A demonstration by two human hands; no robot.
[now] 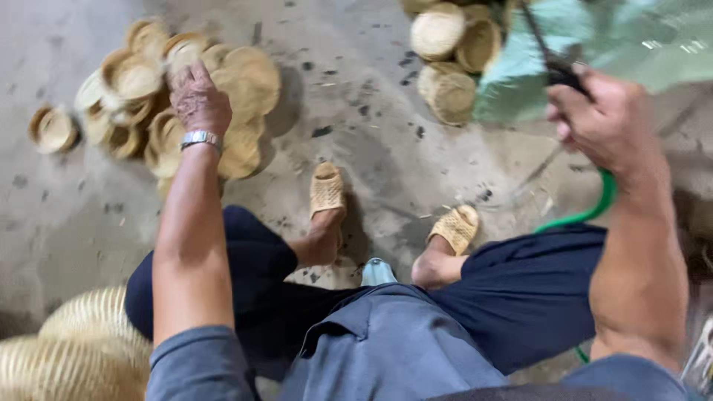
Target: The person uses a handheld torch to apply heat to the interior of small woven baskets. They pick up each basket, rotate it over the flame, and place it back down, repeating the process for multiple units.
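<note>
While reaching forward: left hand (197,100) touching basket pile (160,104), fingers curled on a rim.
Beyond the pile's right: right hand (605,119) clenched around dark tool (553,63), well apart.

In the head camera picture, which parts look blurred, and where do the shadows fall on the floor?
Head view: the left hand over the pile of woven baskets is smeared by motion; the right hand and its dark tool are blurred too, as is the pale green sheet. The light is soft: faint shadows lie just right of the basket pile and beside the sandals on the concrete floor.
</note>
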